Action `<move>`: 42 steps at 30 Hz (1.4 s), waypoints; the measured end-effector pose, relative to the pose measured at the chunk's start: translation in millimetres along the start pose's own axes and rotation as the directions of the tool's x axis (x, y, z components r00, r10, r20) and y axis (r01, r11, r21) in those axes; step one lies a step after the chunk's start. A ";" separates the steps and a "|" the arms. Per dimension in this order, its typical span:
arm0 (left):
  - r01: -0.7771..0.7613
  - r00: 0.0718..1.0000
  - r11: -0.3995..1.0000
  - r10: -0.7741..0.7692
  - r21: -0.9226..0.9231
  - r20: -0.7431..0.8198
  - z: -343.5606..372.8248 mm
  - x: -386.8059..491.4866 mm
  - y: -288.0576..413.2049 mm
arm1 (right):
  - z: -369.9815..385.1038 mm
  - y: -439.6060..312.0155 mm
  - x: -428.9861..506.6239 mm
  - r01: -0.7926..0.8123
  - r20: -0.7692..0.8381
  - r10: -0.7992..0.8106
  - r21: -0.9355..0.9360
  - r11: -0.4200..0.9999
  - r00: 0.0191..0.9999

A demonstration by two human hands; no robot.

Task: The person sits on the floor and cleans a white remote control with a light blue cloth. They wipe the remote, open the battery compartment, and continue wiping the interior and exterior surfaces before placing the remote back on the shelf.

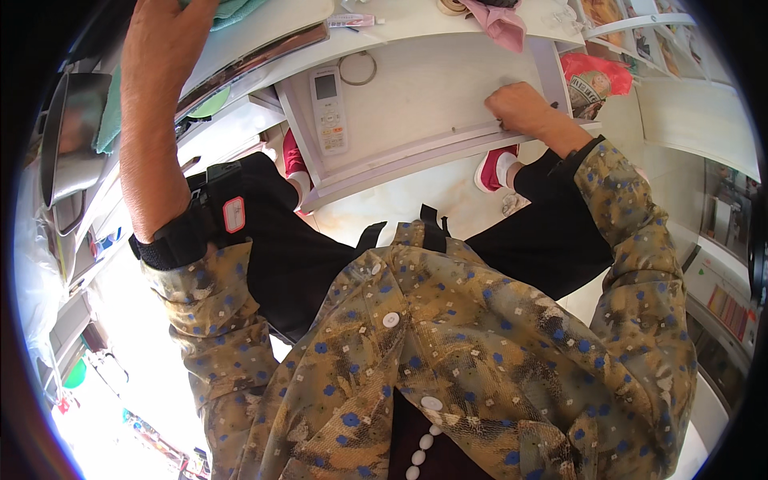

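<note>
Before me a white drawer [414, 78] stands pulled out above my lap. A white air-conditioner remote control [329, 111] lies at its left side, with a thin metal bangle [358, 68] by the remote's top end. My right hand [521, 108] is curled over the drawer's front edge near the right corner, its thumb side inward. At the upper left my left hand [171, 30] reaches over the tabletop beside a folded green cloth [234, 12]. Its fingertips are cut off by the picture's top edge, so what they touch is hidden.
On the tabletop [414, 24] lie a toothpaste-like tube [354, 20], a tape roll [451, 6] and a pink cloth [495, 21]. A red printed bag [594, 81] sits right of the drawer. A dark metal pan-like vessel [75, 138] stands at far left.
</note>
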State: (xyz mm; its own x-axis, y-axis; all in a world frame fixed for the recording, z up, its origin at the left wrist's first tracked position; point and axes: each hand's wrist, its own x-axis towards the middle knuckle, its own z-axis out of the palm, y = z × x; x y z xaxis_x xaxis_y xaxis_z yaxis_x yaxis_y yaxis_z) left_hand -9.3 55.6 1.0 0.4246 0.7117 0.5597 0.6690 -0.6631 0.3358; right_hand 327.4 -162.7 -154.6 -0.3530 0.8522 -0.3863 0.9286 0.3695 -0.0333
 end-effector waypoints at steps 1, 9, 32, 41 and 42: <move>0.005 1.000 0.999 -0.006 -0.039 -0.016 0.0 1.3 -0.4 | 2.1 -1.8 1.8 -0.130 0.091 0.130 -0.002 0.992 0.987; -0.039 0.999 0.998 0.041 0.049 -0.026 -0.9 -0.7 -6.9 | 10.7 8.3 0.2 -0.150 0.122 0.167 -0.137 0.979 0.978; -0.047 0.998 0.999 0.047 0.008 -0.033 1.6 -1.9 -8.8 | 12.2 6.4 0.8 0.010 -0.056 -0.009 0.024 1.000 0.998; 0.061 0.996 0.998 -0.061 -0.014 -0.059 -6.4 -0.1 3.0 | 1.1 4.8 0.2 -0.258 0.160 0.268 -0.078 0.963 0.950; 0.118 0.992 0.993 -0.118 0.002 -0.044 -6.7 0.1 4.3 | 2.8 1.1 3.7 -0.197 0.132 0.199 -0.028 0.980 0.971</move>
State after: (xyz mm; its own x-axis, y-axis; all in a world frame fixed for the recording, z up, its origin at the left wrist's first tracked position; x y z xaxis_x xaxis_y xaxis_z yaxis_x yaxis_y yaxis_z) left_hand -10.5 51.3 7.6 0.3158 0.7740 0.5488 0.7158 -0.5740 0.3977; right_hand 327.4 -160.2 -158.6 -0.1433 0.8523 -0.5030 0.9764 0.2048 0.0689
